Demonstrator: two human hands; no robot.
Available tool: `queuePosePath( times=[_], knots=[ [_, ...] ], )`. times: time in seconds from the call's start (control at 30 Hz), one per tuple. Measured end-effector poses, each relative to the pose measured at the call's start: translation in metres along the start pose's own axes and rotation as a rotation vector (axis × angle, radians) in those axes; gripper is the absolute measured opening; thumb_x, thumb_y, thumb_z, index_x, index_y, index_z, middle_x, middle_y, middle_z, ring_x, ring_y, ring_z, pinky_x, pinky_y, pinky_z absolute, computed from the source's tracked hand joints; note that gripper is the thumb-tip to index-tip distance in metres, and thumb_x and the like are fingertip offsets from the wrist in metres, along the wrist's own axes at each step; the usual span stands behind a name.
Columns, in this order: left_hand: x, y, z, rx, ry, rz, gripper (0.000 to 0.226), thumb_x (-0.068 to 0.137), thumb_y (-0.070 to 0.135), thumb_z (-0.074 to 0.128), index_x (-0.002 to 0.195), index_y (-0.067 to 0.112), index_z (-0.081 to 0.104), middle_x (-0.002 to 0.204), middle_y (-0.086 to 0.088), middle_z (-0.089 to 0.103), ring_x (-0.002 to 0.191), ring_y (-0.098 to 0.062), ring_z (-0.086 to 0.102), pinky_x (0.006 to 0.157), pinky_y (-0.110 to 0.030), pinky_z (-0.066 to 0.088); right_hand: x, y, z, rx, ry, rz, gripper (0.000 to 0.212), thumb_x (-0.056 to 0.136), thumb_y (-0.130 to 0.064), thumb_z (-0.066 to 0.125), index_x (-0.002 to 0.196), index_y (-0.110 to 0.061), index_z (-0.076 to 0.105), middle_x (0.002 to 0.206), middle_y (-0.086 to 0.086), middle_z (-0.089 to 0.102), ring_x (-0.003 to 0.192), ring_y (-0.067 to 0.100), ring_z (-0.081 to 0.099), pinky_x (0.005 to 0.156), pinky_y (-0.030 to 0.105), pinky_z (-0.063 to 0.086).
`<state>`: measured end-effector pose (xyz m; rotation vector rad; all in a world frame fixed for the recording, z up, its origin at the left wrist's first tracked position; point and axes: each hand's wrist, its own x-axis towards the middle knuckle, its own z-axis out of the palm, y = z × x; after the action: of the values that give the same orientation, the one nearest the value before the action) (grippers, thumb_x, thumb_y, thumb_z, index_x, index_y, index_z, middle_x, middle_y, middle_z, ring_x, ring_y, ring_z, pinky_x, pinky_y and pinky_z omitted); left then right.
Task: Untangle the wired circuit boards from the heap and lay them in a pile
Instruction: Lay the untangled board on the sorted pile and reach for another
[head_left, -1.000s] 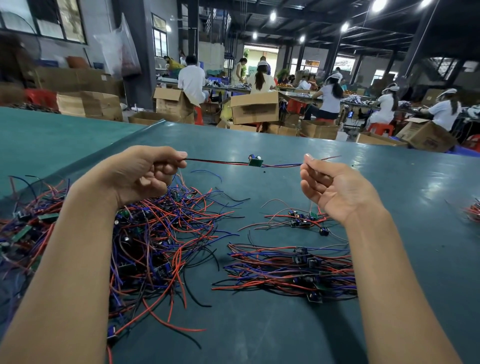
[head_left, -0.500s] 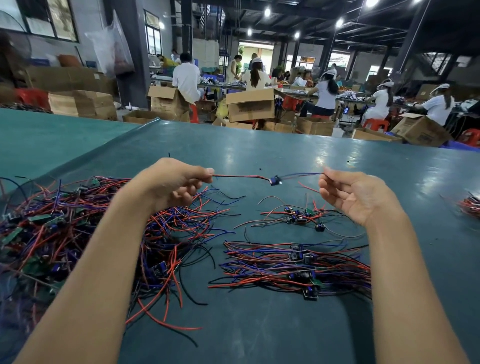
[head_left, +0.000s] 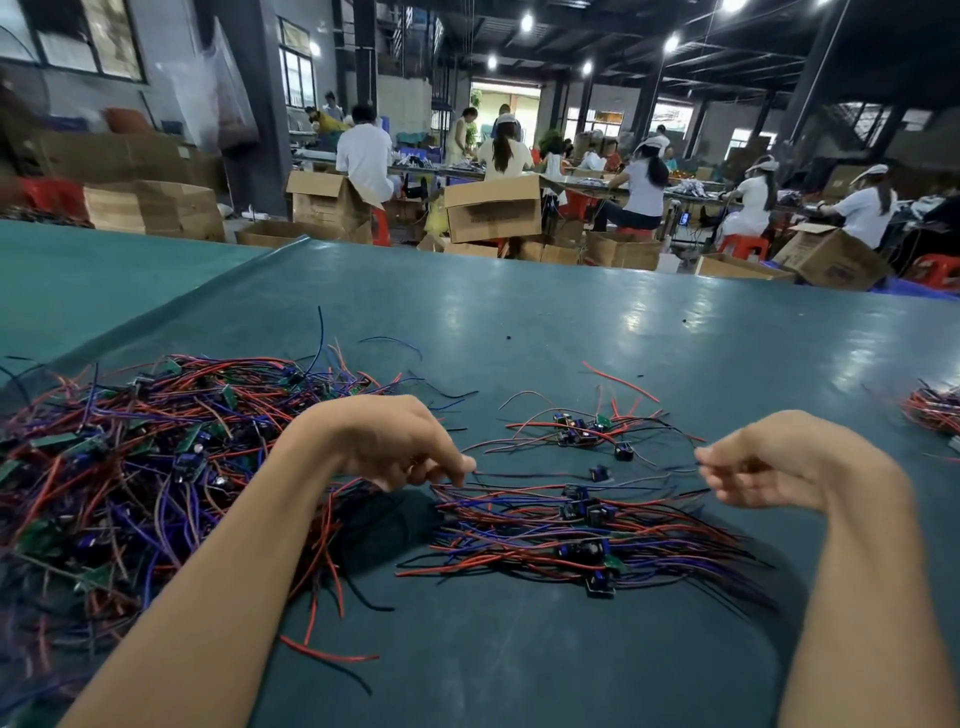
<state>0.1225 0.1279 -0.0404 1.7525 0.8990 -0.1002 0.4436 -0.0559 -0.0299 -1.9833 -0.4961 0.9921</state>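
Lowered, left hand (head_left: 400, 447) and right hand (head_left: 769, 462) hold wired board (head_left: 599, 474) above the pile (head_left: 587, 525).

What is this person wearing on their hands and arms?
Nothing that shows. The left hand and right hand are bare, without gloves, and both forearms are uncovered to the picture's edge: no sleeve, watch or bracelet in view.

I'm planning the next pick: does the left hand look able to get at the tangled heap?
Likely yes, once emptied: the heap lies beside the left hand, nothing between, but it pinches a wired board by its lead.
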Motion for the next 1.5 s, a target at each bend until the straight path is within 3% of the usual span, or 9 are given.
queuePosePath(
  times=[0.4,0.6,0.73,0.8,0.93,1.03,1.1,1.23,1.5],
  knots=[
    [0.011,0.001,0.012,0.293,0.111,-0.210,0.034,0.077,0.027,0.088,0.069,0.009,0.061,0.050,0.000,0.055,0.035,-0.012,0.040,0.037,-0.018,0.033,-0.008,0.013,0.012,-0.388,-0.018,0.150,0.020,0.080,0.006,0.079,0.093,0.011,0.065,0.078,0.021,0.064,0.042,0.024,0.064,0.039,0.029,0.054],
    [-0.011,0.000,0.000,0.191,0.123,-0.066,0.035,0.086,0.037,0.079,0.087,0.009,0.057,0.048,0.002,0.047,0.037,-0.013,0.039,0.038,-0.017,0.031,-0.019,0.007,-0.010,-0.362,0.111,0.157,0.051,0.093,-0.053,0.063,0.114,-0.007,0.055,0.072,0.026,0.072,0.037,0.024,0.060,0.032,0.023,0.046],
    [-0.026,-0.013,-0.036,0.046,0.670,0.226,0.020,0.089,0.032,0.075,0.091,0.015,0.065,0.051,0.005,0.060,0.044,-0.011,0.060,0.040,-0.024,0.042,-0.034,-0.014,-0.020,-0.236,0.234,-0.012,0.048,0.090,-0.061,0.062,0.108,-0.017,0.055,0.072,0.024,0.073,0.048,0.033,0.070,0.037,0.029,0.050],
    [-0.024,-0.023,-0.049,0.206,0.996,0.244,0.009,0.089,0.025,0.070,0.088,0.017,0.067,0.064,0.004,0.065,0.062,-0.007,0.066,0.064,-0.030,0.053,-0.043,-0.030,-0.014,-0.170,0.265,-0.083,0.047,0.089,-0.063,0.061,0.105,-0.019,0.056,0.070,0.022,0.073,0.051,0.035,0.071,0.039,0.033,0.052],
    [-0.004,-0.051,-0.060,0.194,1.300,0.176,0.025,0.082,0.014,0.072,0.104,0.010,0.058,0.107,-0.011,0.056,0.099,-0.036,0.058,0.090,-0.039,0.046,-0.054,-0.049,0.007,-0.144,0.258,-0.206,0.043,0.092,-0.059,0.061,0.101,-0.017,0.058,0.064,0.018,0.072,0.049,0.033,0.070,0.036,0.033,0.051],
    [0.001,-0.067,-0.072,0.261,1.223,0.047,0.065,0.079,0.025,0.082,0.132,0.011,0.046,0.129,-0.018,0.040,0.106,-0.043,0.055,0.100,-0.048,0.046,-0.059,-0.057,0.021,-0.159,0.231,-0.221,0.042,0.094,-0.056,0.060,0.101,-0.015,0.059,0.063,0.017,0.072,0.048,0.032,0.070,0.035,0.032,0.050],
    [0.002,-0.071,-0.076,0.348,1.164,-0.024,0.063,0.085,0.040,0.077,0.140,0.022,0.052,0.132,-0.016,0.041,0.108,-0.042,0.058,0.099,-0.047,0.048,-0.061,-0.061,0.027,-0.172,0.229,-0.239,0.041,0.095,-0.054,0.060,0.101,-0.014,0.059,0.063,0.017,0.072,0.047,0.031,0.070,0.035,0.032,0.050],
    [-0.001,-0.070,-0.073,0.363,1.221,0.032,0.025,0.089,0.044,0.072,0.105,0.026,0.078,0.116,-0.011,0.052,0.099,-0.037,0.062,0.084,-0.044,0.054,-0.064,-0.064,0.035,-0.195,0.219,-0.277,0.041,0.096,-0.052,0.060,0.104,-0.012,0.061,0.065,0.017,0.073,0.048,0.031,0.070,0.037,0.032,0.052],
    [-0.038,-0.032,-0.089,0.365,1.230,0.294,0.018,0.085,0.043,0.077,0.091,0.026,0.081,0.082,-0.001,0.076,0.081,-0.020,0.068,0.079,-0.034,0.055,-0.074,-0.073,0.051,-0.190,0.167,-0.361,0.040,0.097,-0.049,0.061,0.105,-0.010,0.063,0.069,0.016,0.074,0.051,0.030,0.071,0.040,0.032,0.055]
  ],
)
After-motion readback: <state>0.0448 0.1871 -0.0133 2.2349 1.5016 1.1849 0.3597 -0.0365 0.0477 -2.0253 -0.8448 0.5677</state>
